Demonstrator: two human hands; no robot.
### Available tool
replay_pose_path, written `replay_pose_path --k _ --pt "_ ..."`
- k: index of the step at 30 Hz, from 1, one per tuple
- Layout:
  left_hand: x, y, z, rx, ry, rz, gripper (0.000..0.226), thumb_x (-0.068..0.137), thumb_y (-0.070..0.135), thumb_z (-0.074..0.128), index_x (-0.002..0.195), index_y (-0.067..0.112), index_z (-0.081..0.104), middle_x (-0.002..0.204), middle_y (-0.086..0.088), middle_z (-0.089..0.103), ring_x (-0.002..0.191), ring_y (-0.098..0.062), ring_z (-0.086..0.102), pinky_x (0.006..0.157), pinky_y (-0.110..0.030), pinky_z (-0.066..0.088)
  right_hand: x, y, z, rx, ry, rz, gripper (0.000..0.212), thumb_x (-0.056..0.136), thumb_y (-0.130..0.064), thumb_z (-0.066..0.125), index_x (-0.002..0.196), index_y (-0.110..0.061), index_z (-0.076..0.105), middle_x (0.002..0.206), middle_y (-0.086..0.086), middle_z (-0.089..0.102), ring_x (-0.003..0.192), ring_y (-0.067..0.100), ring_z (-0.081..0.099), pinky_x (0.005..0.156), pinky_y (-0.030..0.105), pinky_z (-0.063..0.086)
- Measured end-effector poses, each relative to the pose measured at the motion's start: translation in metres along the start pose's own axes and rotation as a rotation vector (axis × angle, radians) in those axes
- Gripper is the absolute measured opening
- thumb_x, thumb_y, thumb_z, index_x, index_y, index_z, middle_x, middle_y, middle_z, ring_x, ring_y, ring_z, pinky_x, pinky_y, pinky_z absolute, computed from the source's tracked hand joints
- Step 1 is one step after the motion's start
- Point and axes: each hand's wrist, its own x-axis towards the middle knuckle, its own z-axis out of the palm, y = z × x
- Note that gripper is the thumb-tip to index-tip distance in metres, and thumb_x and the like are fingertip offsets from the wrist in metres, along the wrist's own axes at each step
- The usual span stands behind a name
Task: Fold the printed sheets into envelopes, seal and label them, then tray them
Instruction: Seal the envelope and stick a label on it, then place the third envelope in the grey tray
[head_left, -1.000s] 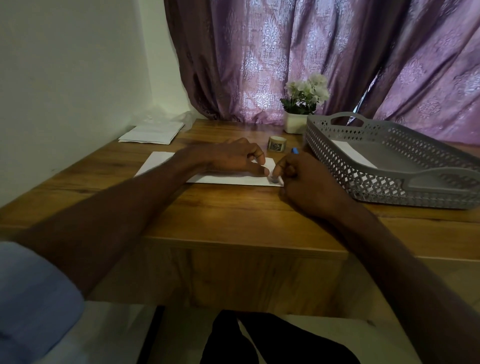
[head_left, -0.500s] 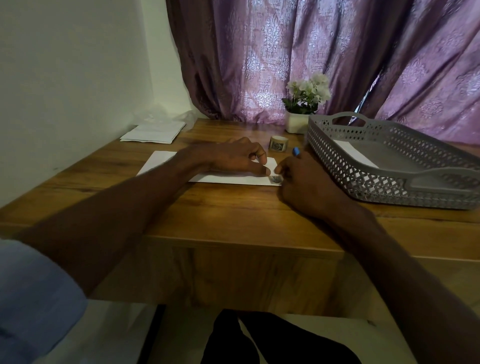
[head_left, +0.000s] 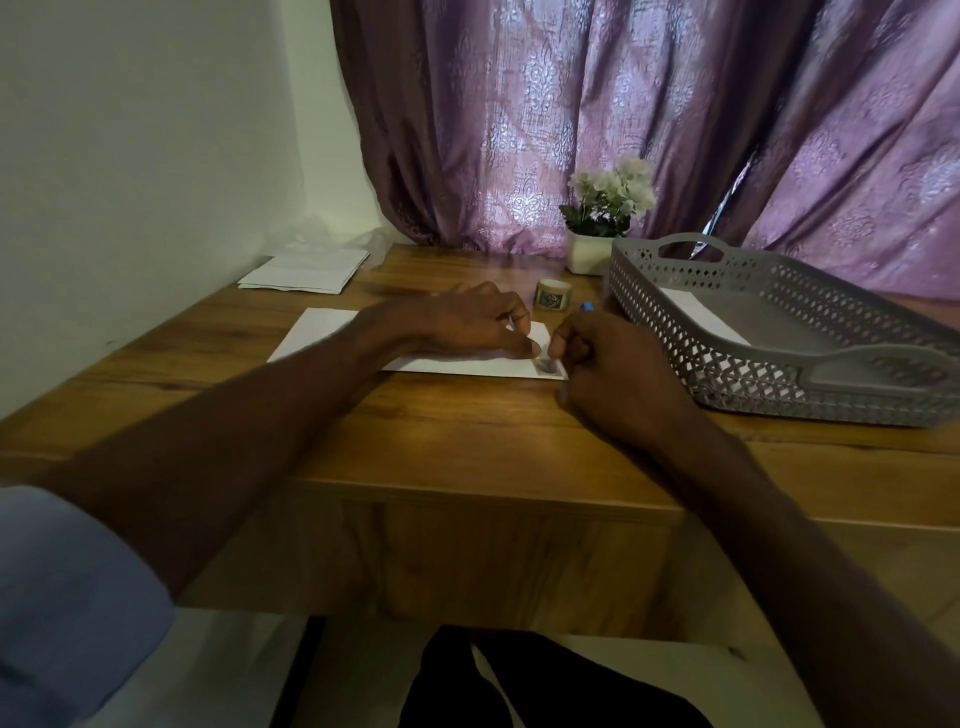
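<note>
The fingertips (head_left: 532, 347) of the left hand (head_left: 467, 322) are pressed flat on the white paper envelope (head_left: 322, 332), at its right end near the front edge. The right hand (head_left: 618, 374) is curled, pinching a small dark label (head_left: 548, 366) at that corner. Just right of the knuckles stands the grey perforated plastic tray (head_left: 779, 374); bare wooden desk (head_left: 467, 436) lies in front.

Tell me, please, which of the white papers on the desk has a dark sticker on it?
The envelope under both hands; its near right corner carries the sticker. The paper in the tray and the far-left stack show none.
</note>
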Motion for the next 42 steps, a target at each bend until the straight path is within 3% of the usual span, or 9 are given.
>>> replay_pose_path --k 4,7,15,19,24,28,32,38,42 --pt "0.004 -0.002 -0.003 0.002 0.048 0.018 0.017 0.093 0.066 0.059 0.102 0.052 0.058 0.117 0.016 0.051 0.116 -0.015 0.046 0.097 -0.041 0.038 0.003 0.005 0.005 -0.066 -0.06 -0.03 0.03 0.074 -0.002 0.075 0.081 -0.03 0.067 0.099 -0.002 0.055 0.09 0.011 0.053 0.075 0.029 0.049" --pt "0.008 -0.006 -0.005 -0.004 0.071 0.02 0.02 0.094 0.066 0.059 0.105 0.049 0.06 0.118 0.015 0.051 0.117 -0.015 0.046 0.096 -0.041 0.037 0.004 0.007 0.006 -0.039 -0.053 -0.048 0.033 0.073 0.0 0.074 0.069 -0.03 0.061 0.092 0.0 0.063 0.093 0.015 0.058 0.085 0.042 0.054" --pt "-0.001 0.001 -0.007 0.036 0.1 0.085 0.029 0.097 0.063 0.053 0.113 0.039 0.061 0.118 0.004 0.057 0.108 -0.018 0.051 0.084 -0.036 0.041 0.003 0.007 0.007 0.009 0.087 -0.02 0.034 0.081 -0.003 0.072 0.108 -0.021 0.06 0.104 -0.002 0.066 0.095 0.017 0.063 0.084 0.044 0.056" --pt "-0.028 0.003 0.001 -0.013 0.395 0.097 0.022 0.101 0.037 0.06 0.117 0.022 0.06 0.115 0.005 0.061 0.104 -0.017 0.057 0.084 -0.034 0.048 0.002 0.007 0.009 -0.07 0.044 -0.02 0.056 0.076 -0.002 0.073 0.129 -0.016 0.06 0.114 0.004 0.067 0.106 0.023 0.061 0.089 0.041 0.054" --pt "-0.071 -0.002 -0.006 0.033 0.692 -0.18 0.021 0.099 0.028 0.062 0.117 0.017 0.063 0.114 -0.003 0.068 0.097 -0.017 0.061 0.086 -0.033 0.052 0.001 0.003 0.009 -0.101 0.029 -0.029 0.053 0.076 -0.001 0.07 0.127 -0.013 0.061 0.109 0.005 0.067 0.1 0.024 0.062 0.078 0.031 0.049" --pt "-0.115 -0.017 -0.004 0.254 0.827 -0.579 0.039 0.096 0.037 0.063 0.122 0.008 0.063 0.126 -0.015 0.061 0.114 -0.032 0.057 0.092 -0.045 0.052 0.001 0.003 0.008 -0.106 0.077 -0.027 0.056 0.073 -0.001 0.071 0.126 -0.013 0.059 0.107 0.006 0.068 0.096 0.026 0.065 0.082 0.042 0.057" --pt "-0.15 -0.022 0.005 0.152 0.765 -0.863 0.053 0.1 0.051 0.051 0.125 0.006 0.063 0.142 -0.023 0.05 0.13 -0.041 0.046 0.107 -0.049 0.04 -0.001 0.001 0.009 -0.099 0.08 -0.022 0.061 0.071 0.001 0.07 0.129 -0.015 0.057 0.107 0.007 0.068 0.095 0.027 0.066 0.081 0.045 0.058" --pt "-0.152 -0.021 0.007 0.137 0.627 -0.823 0.057 0.101 0.056 0.044 0.125 0.008 0.064 0.148 -0.023 0.047 0.135 -0.041 0.044 0.111 -0.05 0.039 -0.004 -0.001 0.007 -0.125 0.05 -0.013 0.061 0.073 -0.001 0.072 0.131 -0.016 0.059 0.113 0.007 0.07 0.103 0.028 0.065 0.084 0.042 0.058" --pt "-0.158 -0.02 0.003 0.061 0.596 -0.795 0.056 0.1 0.054 0.048 0.13 0.009 0.06 0.15 -0.023 0.044 0.137 -0.042 0.042 0.11 -0.051 0.04 -0.004 -0.002 0.005 -0.185 0.04 -0.016 0.043 0.071 -0.002 0.071 0.112 -0.014 0.064 0.103 0.006 0.068 0.094 0.029 0.065 0.073 0.032 0.052"
